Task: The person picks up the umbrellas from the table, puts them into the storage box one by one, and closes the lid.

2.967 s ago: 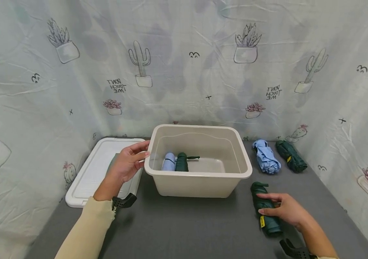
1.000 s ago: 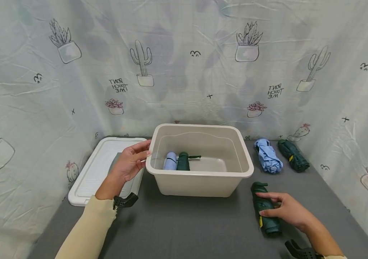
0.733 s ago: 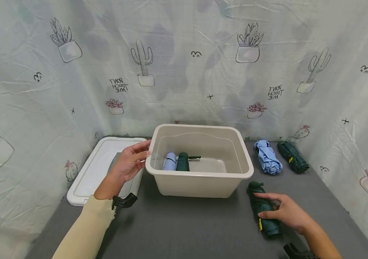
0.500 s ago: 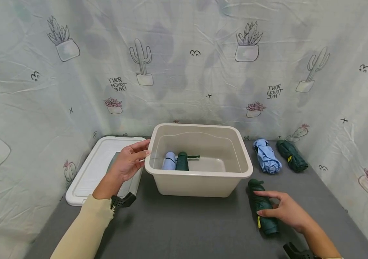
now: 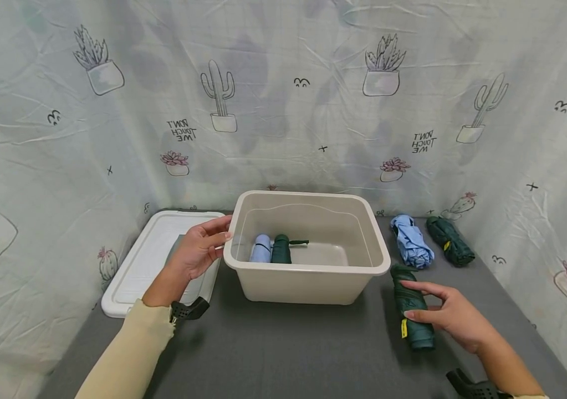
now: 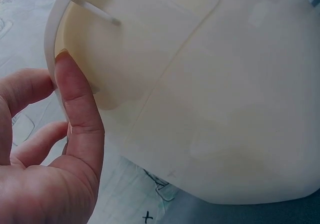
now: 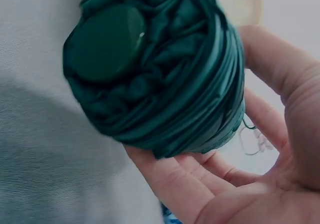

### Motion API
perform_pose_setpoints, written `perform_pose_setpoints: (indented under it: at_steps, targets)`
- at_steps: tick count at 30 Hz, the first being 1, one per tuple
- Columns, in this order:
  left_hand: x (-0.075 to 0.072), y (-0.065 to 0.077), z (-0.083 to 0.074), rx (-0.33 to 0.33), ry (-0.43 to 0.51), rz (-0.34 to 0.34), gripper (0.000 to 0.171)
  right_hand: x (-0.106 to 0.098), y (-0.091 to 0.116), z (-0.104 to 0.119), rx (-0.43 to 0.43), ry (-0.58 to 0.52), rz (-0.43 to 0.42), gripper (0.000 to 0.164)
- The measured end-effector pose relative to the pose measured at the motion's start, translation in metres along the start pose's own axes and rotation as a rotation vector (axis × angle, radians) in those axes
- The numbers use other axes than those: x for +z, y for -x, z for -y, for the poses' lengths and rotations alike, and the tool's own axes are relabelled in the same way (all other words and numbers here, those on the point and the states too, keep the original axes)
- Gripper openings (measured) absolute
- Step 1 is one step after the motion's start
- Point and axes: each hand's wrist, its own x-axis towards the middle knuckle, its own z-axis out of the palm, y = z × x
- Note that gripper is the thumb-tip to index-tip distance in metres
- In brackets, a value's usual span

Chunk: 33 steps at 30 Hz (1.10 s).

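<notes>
my left grip (image 5: 195, 252) pinches the bin (image 5: 303, 287) holding a blue umbrella (image 5: 260, 250) and green umbrella (image 5: 280, 251). right of it, my right grip (image 5: 458, 317) pinches a folded umbrella (image 5: 411, 302), its round end (image 7: 107, 42) showing only from the right wrist.

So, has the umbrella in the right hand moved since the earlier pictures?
Yes: in the head view, the green umbrella has moved up the picture relative to the bin, probably lifted off the table.

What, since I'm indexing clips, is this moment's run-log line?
left hand: pinches beige bin rim | right hand: grips green umbrella above table | inside bin: blue umbrella, second green umbrella | white lid: off bin
</notes>
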Motion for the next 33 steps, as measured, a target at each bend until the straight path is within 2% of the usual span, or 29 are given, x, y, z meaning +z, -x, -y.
perform_pose_setpoints:
  at_steps: [8,19,23,29,33]
  targets:
    - [0.000,0.000,-0.001,-0.011,-0.012,-0.002,0.061,-0.013,0.007,0.025,-0.049,0.043,-0.051,0.070]
    - [0.001,0.000,-0.004,-0.042,-0.043,-0.023,0.061,-0.029,0.009,0.061,-0.111,-0.093,0.027,0.061]
    - [0.001,0.000,-0.005,-0.050,-0.041,-0.026,0.061,-0.030,0.006,0.078,-0.140,-0.067,0.019,0.060]
    - [0.001,-0.001,-0.004,-0.048,-0.035,-0.014,0.062,-0.025,-0.001,0.101,-0.135,0.011,0.005,0.064]
    - [0.000,-0.001,-0.004,-0.042,-0.035,-0.007,0.061,-0.020,-0.009,0.114,-0.127,-0.019,0.016,0.064]
